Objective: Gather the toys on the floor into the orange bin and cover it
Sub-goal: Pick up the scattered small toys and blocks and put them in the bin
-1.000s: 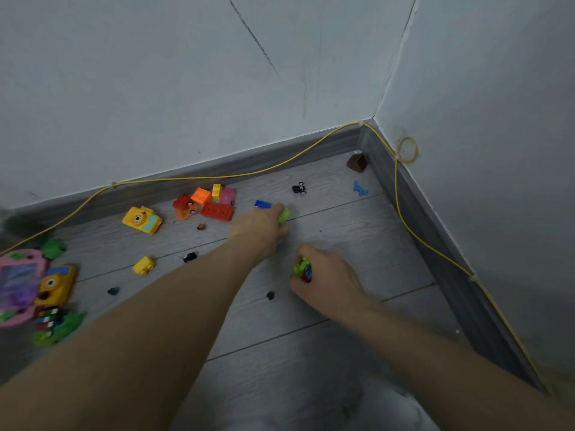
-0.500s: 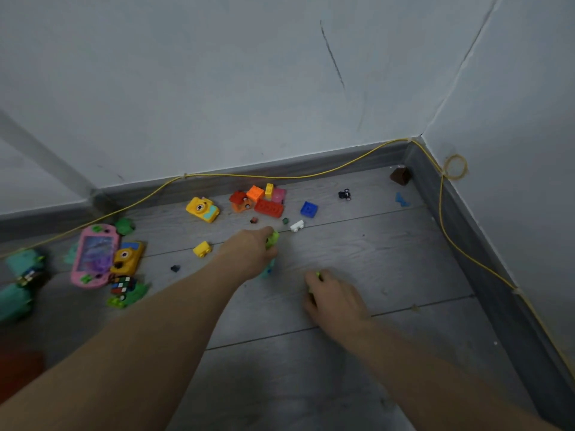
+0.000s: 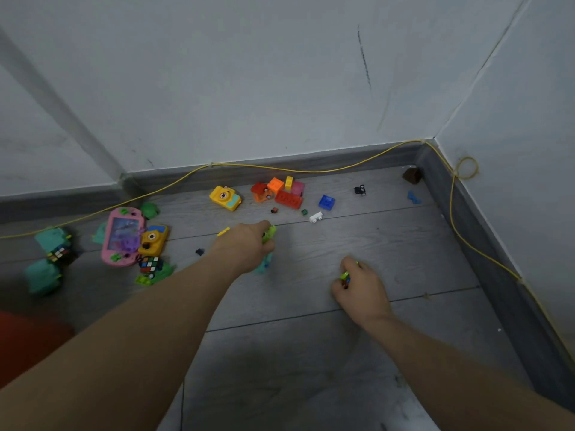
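We see two hands low over the floor: right hand curled round small green toys, left hand gripping a lime-green piece. Farther: two Rubik's cubes, two yellow toy cameras, one pink handheld game, one blue brick. Red-orange shape at left edge, maybe the bin.

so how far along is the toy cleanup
Early. Nothing looks binned yet; an orange-red shape at the lower left edge may be the bin, too blurred to tell. The left hand holds a green toy, the right hand grips small pieces. Left on the floor: yellow camera, red brick, blue brick, pink game. Covering comes last.
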